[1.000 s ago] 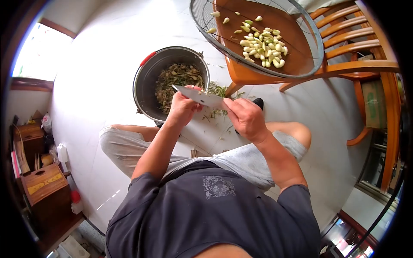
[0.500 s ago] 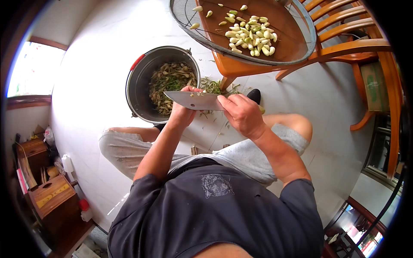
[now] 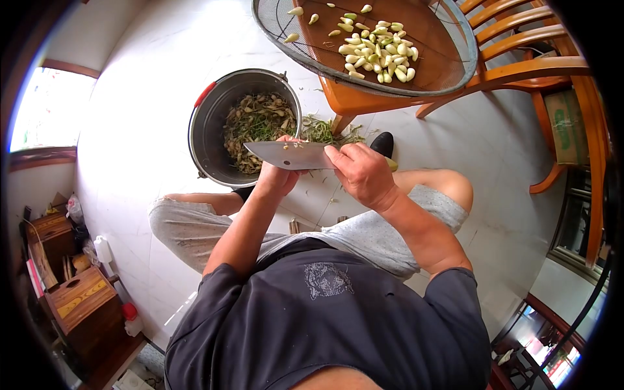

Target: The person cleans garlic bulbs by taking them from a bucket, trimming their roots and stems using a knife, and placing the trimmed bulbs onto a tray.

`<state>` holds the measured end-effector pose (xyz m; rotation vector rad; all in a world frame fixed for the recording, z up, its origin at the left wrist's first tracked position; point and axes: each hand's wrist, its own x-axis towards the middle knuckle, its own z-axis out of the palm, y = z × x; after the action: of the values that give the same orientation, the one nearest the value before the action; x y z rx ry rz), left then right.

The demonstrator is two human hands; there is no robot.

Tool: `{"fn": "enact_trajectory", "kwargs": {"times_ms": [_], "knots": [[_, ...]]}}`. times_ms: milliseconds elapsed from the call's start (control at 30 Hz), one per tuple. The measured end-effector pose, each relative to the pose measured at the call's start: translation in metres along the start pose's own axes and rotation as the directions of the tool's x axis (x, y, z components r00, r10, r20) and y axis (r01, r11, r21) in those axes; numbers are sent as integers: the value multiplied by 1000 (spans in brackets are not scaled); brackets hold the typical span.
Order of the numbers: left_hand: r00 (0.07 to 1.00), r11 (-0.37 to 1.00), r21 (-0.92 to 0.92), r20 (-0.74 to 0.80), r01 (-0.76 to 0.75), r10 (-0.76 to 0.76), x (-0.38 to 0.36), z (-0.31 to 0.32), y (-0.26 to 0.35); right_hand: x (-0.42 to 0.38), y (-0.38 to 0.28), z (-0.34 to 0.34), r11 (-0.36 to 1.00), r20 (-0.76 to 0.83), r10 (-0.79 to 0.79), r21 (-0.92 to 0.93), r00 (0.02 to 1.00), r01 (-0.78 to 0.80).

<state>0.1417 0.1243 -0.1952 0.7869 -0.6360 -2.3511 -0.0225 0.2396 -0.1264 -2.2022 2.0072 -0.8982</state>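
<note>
My right hand [image 3: 364,170] is closed round the handle end of a broad cleaver [image 3: 292,155], whose blade points left with small pale bits on it. Behind and under the blade is my left hand [image 3: 279,179], fingers mostly hidden; what it holds, if anything, cannot be made out. Left of the hands, a metal bucket [image 3: 199,146] with a red handle grip holds bulbs and green trimmings [image 3: 260,123]. Peeled whitish cloves [image 3: 380,52] lie in a round mesh sieve [image 3: 312,64] on a wooden chair.
Green trimmings [image 3: 322,130] lie on the floor between bucket and chair [image 3: 344,102]. A dark shoe [image 3: 382,143] is just beyond my right hand. Another wooden chair [image 3: 591,143] and a cardboard box [image 3: 567,128] stand at right, a wooden cabinet [image 3: 81,299] at lower left.
The cleaver and both hands have shifted slightly left, and the blade's tip sits a little lower. The view has moved slightly.
</note>
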Motion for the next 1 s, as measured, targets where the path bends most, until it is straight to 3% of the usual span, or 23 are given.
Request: {"fn": "enact_trajectory", "kwargs": {"times_ms": [233, 300, 400, 433, 533, 567, 633, 833, 933, 1000], "knots": [[1000, 999, -23, -4, -23, 22, -3, 5, 4, 0, 0, 1, 999, -13, 11, 34, 1000, -11], [999, 995, 90, 17, -31, 30, -4, 4, 8, -1, 3, 4, 999, -39, 17, 43, 999, -15], [995, 986, 156, 93, -58, 44, -6, 8, 14, -11, 23, 15, 944, 113, 296, 119, 948, -309], [991, 985, 161, 125, -69, 49, -7, 10, 16, -11, 31, 11, 886, 214, 411, 133, 886, -444], [991, 987, 146, 125, -62, 43, -11, 18, 21, -9, 33, -9, 815, 331, 535, 38, 777, -578], [993, 987, 152, 108, -53, 37, -11, 18, 21, -9, 30, -11, 790, 317, 553, 93, 770, -606], [997, 985, 169, 74, -34, 22, -11, 19, 20, -6, 25, -12, 800, 301, 530, 133, 793, -586], [986, 994, -10, 125, -109, 109, 5, 0, 8, -1, 20, -11, 796, 259, 503, 233, 825, -558], [989, 992, -110, 121, -66, 79, 8, -7, 6, -1, 18, -10, 790, 186, 493, 315, 850, -527], [997, 992, -106, 25, -66, 69, 3, 4, 9, 0, 17, -11, 785, 157, 488, 350, 859, -510]]}}
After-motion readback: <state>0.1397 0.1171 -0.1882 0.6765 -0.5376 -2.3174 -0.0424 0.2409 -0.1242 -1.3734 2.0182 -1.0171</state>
